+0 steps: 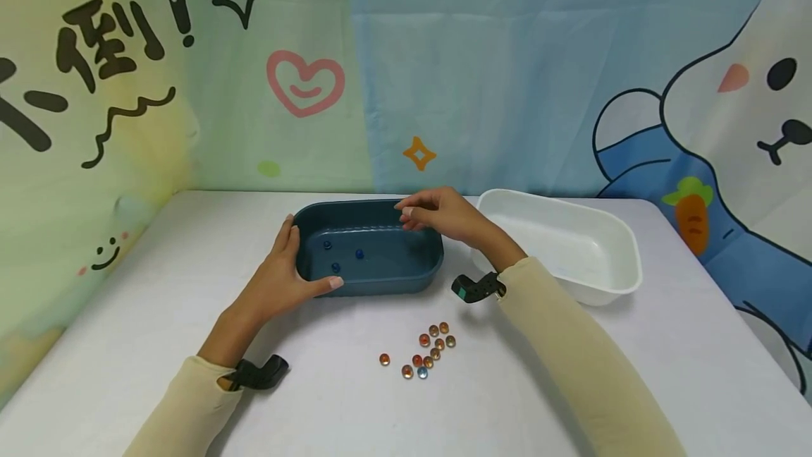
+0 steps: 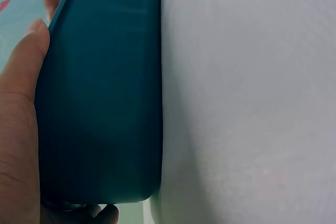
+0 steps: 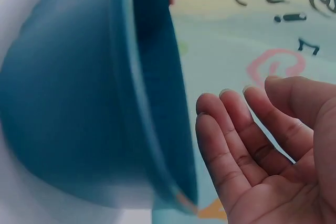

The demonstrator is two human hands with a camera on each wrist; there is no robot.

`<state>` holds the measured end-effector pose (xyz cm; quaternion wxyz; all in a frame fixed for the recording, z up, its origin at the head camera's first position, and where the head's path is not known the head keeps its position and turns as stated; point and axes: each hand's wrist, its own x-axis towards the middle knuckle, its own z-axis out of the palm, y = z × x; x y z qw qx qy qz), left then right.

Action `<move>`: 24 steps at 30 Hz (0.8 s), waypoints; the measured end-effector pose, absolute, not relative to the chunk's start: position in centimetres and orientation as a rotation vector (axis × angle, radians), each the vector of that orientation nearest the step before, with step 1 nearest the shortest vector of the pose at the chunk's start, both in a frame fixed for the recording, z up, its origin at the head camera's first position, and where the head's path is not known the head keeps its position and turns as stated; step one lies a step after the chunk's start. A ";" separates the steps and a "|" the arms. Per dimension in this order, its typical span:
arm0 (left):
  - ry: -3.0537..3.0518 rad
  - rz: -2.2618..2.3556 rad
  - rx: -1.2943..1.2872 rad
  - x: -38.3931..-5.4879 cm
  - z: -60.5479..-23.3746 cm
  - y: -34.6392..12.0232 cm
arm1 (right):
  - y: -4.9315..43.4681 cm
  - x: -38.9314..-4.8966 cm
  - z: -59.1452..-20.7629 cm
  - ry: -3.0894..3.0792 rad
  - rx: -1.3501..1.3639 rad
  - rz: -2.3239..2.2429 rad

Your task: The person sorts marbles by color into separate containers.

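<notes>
A dark blue oblong basin point(image 1: 380, 288) stands on the table, with three small dark blue glass beads point(image 1: 359, 254) on its floor. My left hand point(image 1: 282, 284) grips the basin's left end, fingers around the outer side and thumb along the front rim; in the left wrist view the thumb point(image 2: 26, 56) lies at the rim. Over the basin's right rear corner hovers my right hand point(image 1: 444, 214). Its palm and loosely bent fingers point(image 3: 215, 140) hold nothing in the right wrist view. Nearer the front, several orange and amber glass beads point(image 1: 424, 339) lie loosely grouped, with a light blue bead point(image 1: 422, 372) among them.
To the right of the basin is a white oblong basin point(image 1: 571, 245), partly hidden behind the right forearm. Both basins stand on a white-covered table point(image 1: 342, 400). A printed cloth backdrop point(image 1: 482, 90) hangs behind the table and along its sides.
</notes>
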<state>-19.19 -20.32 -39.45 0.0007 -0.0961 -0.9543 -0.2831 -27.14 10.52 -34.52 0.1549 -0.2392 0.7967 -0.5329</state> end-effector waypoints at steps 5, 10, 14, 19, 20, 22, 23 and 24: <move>-3.005 -0.888 -0.297 -19.2 -39.5 -20.5 | 10.4 -25.5 -33.9 2.268 -0.777 -1.511; -3.000 -0.900 -0.308 -19.4 -39.8 -20.5 | 10.4 -23.5 -33.3 2.231 -0.892 -1.478; -2.997 -0.901 -0.300 -19.3 -39.7 -20.3 | 10.5 -22.0 -33.0 2.203 -0.994 -1.442; -3.003 -0.877 -0.289 -19.3 -39.6 -20.3 | 10.7 -20.3 -32.8 2.201 -1.087 -1.381; -3.002 -0.875 -0.290 -19.3 -39.6 -20.3 | 10.8 -20.0 -32.8 2.202 -1.100 -1.371; -3.003 -0.871 -0.294 -19.3 -39.6 -20.4 | 11.0 -19.5 -33.0 2.204 -1.123 -1.350; -3.003 -0.871 -0.296 -19.3 -39.6 -20.4 | 11.2 -19.2 -33.1 2.202 -1.133 -1.344; -3.001 -0.870 -0.300 -19.3 -39.6 -20.4 | 11.3 -19.0 -33.2 2.202 -1.146 -1.340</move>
